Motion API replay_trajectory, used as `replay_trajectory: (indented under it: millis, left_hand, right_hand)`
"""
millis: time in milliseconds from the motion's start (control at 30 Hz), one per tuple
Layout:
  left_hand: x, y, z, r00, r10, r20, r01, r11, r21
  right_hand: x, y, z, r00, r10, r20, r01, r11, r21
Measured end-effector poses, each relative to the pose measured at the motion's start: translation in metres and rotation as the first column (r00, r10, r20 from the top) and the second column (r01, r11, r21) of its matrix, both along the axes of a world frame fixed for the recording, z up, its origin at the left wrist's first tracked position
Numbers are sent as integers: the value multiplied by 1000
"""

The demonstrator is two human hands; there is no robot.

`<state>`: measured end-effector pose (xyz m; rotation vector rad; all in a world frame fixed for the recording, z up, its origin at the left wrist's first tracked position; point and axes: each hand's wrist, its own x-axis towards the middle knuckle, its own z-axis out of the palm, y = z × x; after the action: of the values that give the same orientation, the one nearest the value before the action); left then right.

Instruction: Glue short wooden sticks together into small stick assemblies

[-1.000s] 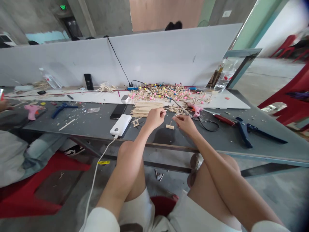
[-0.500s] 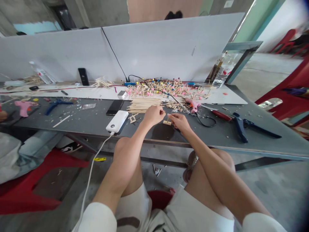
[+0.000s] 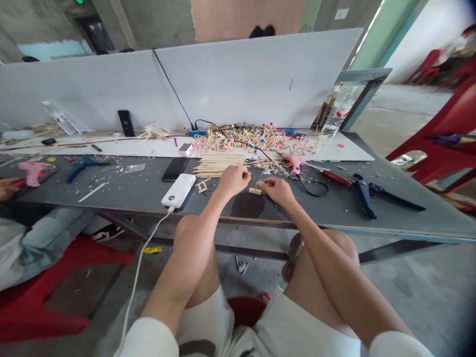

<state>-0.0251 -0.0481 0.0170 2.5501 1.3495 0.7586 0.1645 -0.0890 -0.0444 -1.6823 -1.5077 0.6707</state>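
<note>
My left hand (image 3: 232, 180) rests on the grey table (image 3: 141, 191), fingers curled in a pinch on something too small to name. My right hand (image 3: 275, 190) is closed too, its fingertips touching a small wooden stick piece (image 3: 255, 190) that stands on the table between both hands. Just behind my left hand lies a bundle of plain wooden sticks (image 3: 219, 164). A heap of glued stick pieces with coloured beads (image 3: 256, 140) sits further back.
A white power bank (image 3: 178, 190) with a cable and a black phone (image 3: 174, 169) lie left of my hands. A pink glue gun (image 3: 293, 163), red-handled tool (image 3: 334, 177) and blue pliers (image 3: 366, 194) lie to the right. Another person's hand (image 3: 7, 187) shows at far left. Red chairs stand right.
My right hand has moved left onto the small wooden piece and now touches it. My left hand has stayed near the stick bundle. The camera shifted slightly.
</note>
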Motion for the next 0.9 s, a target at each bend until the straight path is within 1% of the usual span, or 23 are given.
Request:
replay_trajectory:
  millis: [67,100,167,267,500,600,700,800,900]
  left_hand:
    - [-1,0,0,1000,7,-6,-7,1000,-3]
    - [-1,0,0,1000,9,-11,-9,1000,-4]
    - [-1,1,-1,1000,9,-23,-9,1000,-6]
    - [-2,1,-1,999,-7,-34,7,1000,-9]
    - [-1,0,-1,1000,-10,-25,10,1000,-25]
    - [-1,2,-3,1000,-17,-23,17,1000,-23]
    - [-2,3,-4,1000,9,-17,-9,1000,-1]
    - [-3,5,-4,999,39,11,-39,999,11]
    - [-4,6,-5,997,57,52,-56,998,-26]
  right_hand:
    - [4,-3,0,980,12,198,-14,1000,10]
    - [5,-4,0,967,24,252,-28,1000,12]
    - [3,-6,0,950,64,307,-71,997,13]
    - [-3,-7,0,927,90,363,-102,995,15]
    - [-11,-11,3,844,90,529,-95,995,-17]
    - [-13,-14,5,828,98,552,-92,995,-38]
    - [-14,-15,6,834,94,543,-86,996,-40]
    - [-13,-14,2,857,73,510,-75,997,-17]
    - [-9,-11,-2,895,52,443,-67,998,18]
